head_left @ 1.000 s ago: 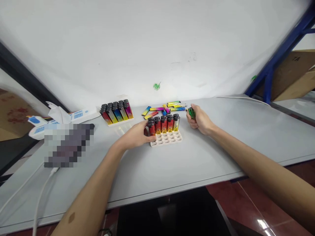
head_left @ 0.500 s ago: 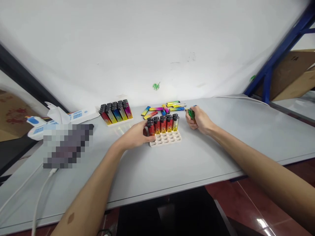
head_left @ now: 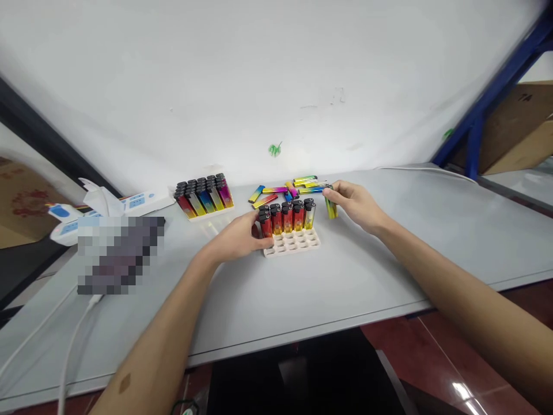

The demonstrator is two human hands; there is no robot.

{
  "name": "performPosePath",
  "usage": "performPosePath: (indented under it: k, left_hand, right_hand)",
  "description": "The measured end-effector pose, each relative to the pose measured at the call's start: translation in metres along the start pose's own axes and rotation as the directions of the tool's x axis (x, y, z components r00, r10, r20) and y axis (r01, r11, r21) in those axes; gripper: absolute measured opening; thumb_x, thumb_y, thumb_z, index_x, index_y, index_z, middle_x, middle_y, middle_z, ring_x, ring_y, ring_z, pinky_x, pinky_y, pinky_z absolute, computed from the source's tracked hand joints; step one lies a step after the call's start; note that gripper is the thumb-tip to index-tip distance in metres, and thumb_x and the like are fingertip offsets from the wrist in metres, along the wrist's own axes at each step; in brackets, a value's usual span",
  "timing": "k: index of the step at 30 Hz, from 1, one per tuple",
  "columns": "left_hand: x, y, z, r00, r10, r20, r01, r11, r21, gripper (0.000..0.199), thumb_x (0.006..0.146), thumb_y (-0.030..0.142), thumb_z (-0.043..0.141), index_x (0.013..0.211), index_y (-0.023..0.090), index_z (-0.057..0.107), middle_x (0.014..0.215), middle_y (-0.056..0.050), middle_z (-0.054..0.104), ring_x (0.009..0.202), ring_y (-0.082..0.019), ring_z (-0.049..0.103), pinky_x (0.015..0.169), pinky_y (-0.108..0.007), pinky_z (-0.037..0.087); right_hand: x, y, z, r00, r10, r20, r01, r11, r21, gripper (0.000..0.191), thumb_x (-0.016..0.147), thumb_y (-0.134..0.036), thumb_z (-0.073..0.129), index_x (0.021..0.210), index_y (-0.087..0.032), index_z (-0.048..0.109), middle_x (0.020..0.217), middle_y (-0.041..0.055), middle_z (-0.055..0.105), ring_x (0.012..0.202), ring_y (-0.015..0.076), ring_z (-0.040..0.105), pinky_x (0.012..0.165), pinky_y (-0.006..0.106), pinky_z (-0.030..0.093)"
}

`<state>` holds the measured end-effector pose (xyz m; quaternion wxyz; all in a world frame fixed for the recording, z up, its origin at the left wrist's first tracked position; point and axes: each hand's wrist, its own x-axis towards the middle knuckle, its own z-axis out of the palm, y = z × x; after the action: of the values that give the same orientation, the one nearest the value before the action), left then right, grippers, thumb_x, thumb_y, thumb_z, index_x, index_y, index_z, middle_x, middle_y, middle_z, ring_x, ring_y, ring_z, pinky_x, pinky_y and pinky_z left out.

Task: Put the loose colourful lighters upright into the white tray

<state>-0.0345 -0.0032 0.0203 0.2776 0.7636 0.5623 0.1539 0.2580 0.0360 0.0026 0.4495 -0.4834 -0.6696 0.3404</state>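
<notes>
- The white rack (head_left: pixel 298 246) sits on the counter (head_left: pixel 345 294), with open sockets showing along its front rows.
- Red lighters (head_left: pixel 287 221) with black tops stand upright in the rack's rear rows; a clear-and-yellow lighter (head_left: pixel 309 217) stands at the right of the row facing the camera.
- The left hand (head_left: pixel 237 237) is half curled around the rack's left end, thumb at the front corner and fingers beside the end lighters, holding the rack; how firmly, I cannot tell.
- The right hand (head_left: pixel 353 202), just right of the rack, has its thumb and fingers closed on a green-and-yellow lighter (head_left: pixel 331 208).
- That lighter points lower end down, slightly tilted, apart from the rack; whether it touches the counter, or whether others are tucked in the palm, I cannot tell.
- Loose lighters (head_left: pixel 274 191) in mixed colours lie flat behind the rack, some overlapping.
- A second rack (head_left: pixel 211 215), packed with black-topped lighters (head_left: pixel 205 197), stands behind and left of the rack.
- Well left of the rack are a power strip (head_left: pixel 155 199) and a pixelated dark object (head_left: pixel 121 259).
</notes>
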Motion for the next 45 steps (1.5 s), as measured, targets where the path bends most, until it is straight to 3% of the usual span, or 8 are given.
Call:
performPosePath:
  k: [4, 8, 11, 14, 19, 24, 39, 45]
  left_hand:
    - [0.000, 0.000, 0.000, 1.000, -0.008, -0.007, 0.008, 1.000, 0.010, 0.056, 0.073, 0.047, 0.071, 0.121, 0.019, 0.062, 0.112, -0.008, 0.073, 0.099, -0.028, 0.068, 0.080, -0.038, 0.053]
    - [0.000, 0.000, 0.000, 1.000, -0.006, 0.003, 0.006, 1.000, -0.004, 0.056, 0.074, 0.046, 0.071, 0.122, 0.019, 0.061, 0.113, -0.008, 0.072, 0.099, -0.027, 0.068, 0.081, -0.037, 0.053]
    - [0.000, 0.000, 0.001, 1.000, 0.000, 0.001, 0.000, 1.000, -0.015, 0.055, 0.074, 0.045, 0.071, 0.122, 0.019, 0.061, 0.112, -0.008, 0.072, 0.099, -0.028, 0.068, 0.082, -0.038, 0.054]
    - [0.000, 0.000, 0.001, 1.000, 0.008, 0.001, -0.008, 0.999, -0.032, 0.054, 0.073, 0.044, 0.072, 0.120, 0.019, 0.063, 0.110, -0.008, 0.073, 0.099, -0.028, 0.068, 0.082, -0.038, 0.054]
    - [-0.001, 0.000, 0.001, 0.998, 0.059, -0.014, -0.060, 0.995, -0.074, 0.047, 0.073, 0.041, 0.072, 0.114, 0.020, 0.063, 0.106, -0.006, 0.073, 0.095, -0.027, 0.068, 0.078, -0.036, 0.053]
    - [-0.003, 0.001, 0.001, 0.998, 0.063, -0.007, -0.063, 0.995, -0.079, 0.038, 0.074, 0.037, 0.070, 0.106, 0.020, 0.063, 0.098, -0.003, 0.072, 0.084, -0.022, 0.066, 0.068, -0.032, 0.050]
    - [-0.003, 0.004, 0.005, 0.992, 0.114, -0.057, -0.124, 0.970, -0.211, 0.057, 0.075, 0.044, 0.074, 0.125, 0.024, 0.056, 0.116, -0.004, 0.072, 0.099, -0.025, 0.068, 0.080, -0.035, 0.055]
    - [-0.001, 0.005, 0.005, 0.991, 0.074, -0.114, -0.095, 0.977, -0.191, 0.068, 0.075, 0.045, 0.076, 0.136, 0.025, 0.054, 0.118, -0.003, 0.073, 0.104, -0.026, 0.068, 0.087, -0.036, 0.054]
  right_hand:
    - [-0.003, -0.008, -0.003, 0.998, -0.061, -0.029, 0.060, 0.997, -0.052, 0.043, 0.086, -0.058, 0.067, 0.072, -0.019, 0.059, 0.072, -0.0012, 0.055, 0.067, 0.0119, 0.046, 0.066, 0.029, 0.040]
    - [-0.005, -0.015, -0.002, 0.977, -0.111, -0.185, 0.112, 0.994, -0.005, 0.031, 0.086, -0.050, 0.070, 0.094, -0.020, 0.066, 0.075, -0.0001, 0.061, 0.067, 0.0136, 0.056, 0.064, 0.030, 0.049]
    - [-0.012, -0.023, 0.004, 0.882, -0.281, -0.380, 0.241, 0.959, -0.150, 0.030, 0.090, -0.047, 0.067, 0.108, -0.024, 0.063, 0.084, 0.0020, 0.064, 0.072, 0.0161, 0.064, 0.069, 0.033, 0.055]
    - [-0.025, -0.034, 0.017, 0.779, -0.464, -0.421, 0.336, 0.877, -0.345, 0.031, 0.091, -0.051, 0.064, 0.109, -0.026, 0.062, 0.098, 0.0076, 0.067, 0.085, 0.0207, 0.068, 0.078, 0.038, 0.057]
    - [-0.041, -0.046, 0.052, 0.850, -0.521, -0.078, 0.443, 0.787, -0.430, 0.034, 0.090, -0.058, 0.064, 0.100, -0.026, 0.065, 0.095, 0.0093, 0.072, 0.081, 0.0224, 0.069, 0.077, 0.039, 0.058]
    - [-0.037, -0.039, 0.083, 0.826, -0.526, 0.201, 0.558, 0.714, -0.422, 0.023, 0.098, -0.045, 0.058, 0.101, -0.023, 0.065, 0.099, 0.0086, 0.074, 0.076, 0.0182, 0.068, 0.066, 0.031, 0.054]
    - [-0.039, -0.041, 0.087, 0.855, -0.500, 0.136, 0.440, 0.562, -0.701, 0.035, 0.100, -0.051, 0.049, 0.095, -0.024, 0.071, 0.092, 0.0078, 0.066, 0.071, 0.0168, 0.056, 0.051, 0.028, 0.029]
    - [-0.031, -0.039, 0.063, 0.855, -0.518, -0.022, 0.362, 0.628, -0.689, 0.035, 0.101, -0.046, 0.044, 0.111, -0.025, 0.070, 0.097, 0.0084, 0.063, 0.080, 0.0184, 0.059, 0.064, 0.029, 0.044]
